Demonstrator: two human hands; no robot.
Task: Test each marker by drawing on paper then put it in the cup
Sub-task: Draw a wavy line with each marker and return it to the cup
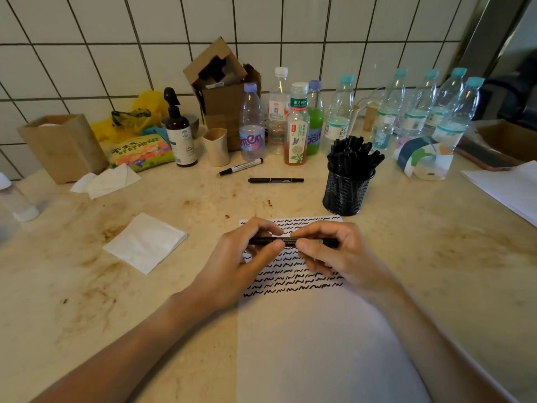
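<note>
I see my left hand [247,254] and my right hand [334,251] both pinching one black marker [286,241]. The marker lies flat and sideways between them, held just above the paper [319,330]. My left fingers grip its left end and my right fingers grip its right end. The thumbs nearly meet in the middle. There is tiny white writing on the marker, too small for me to read.

Under my hands the paper has many rows of black squiggles [293,279]. The part of the paper closer to me is bare.

Past my right hand stands the black mesh cup [347,193]. It is packed with black markers [353,154] standing up.

Straight past my grip, farther back, a thin black pen marker [276,180] lies on the counter [421,242]. Next to it lies a white marker with a black cap [241,167].

Behind those stand bottles. One tea bottle [296,132] has a green label with Chinese words and a butterfly. A clear bottle with a purple cap [251,123] has big letters I can only partly read.

Far to the left of my grip is a green snack bag [139,151] with Chinese words, a brown pump bottle [178,135], and a small beige cup [216,146]. I cannot tell what is inside it. A white napkin [145,242] lies left of my left hand.
</note>
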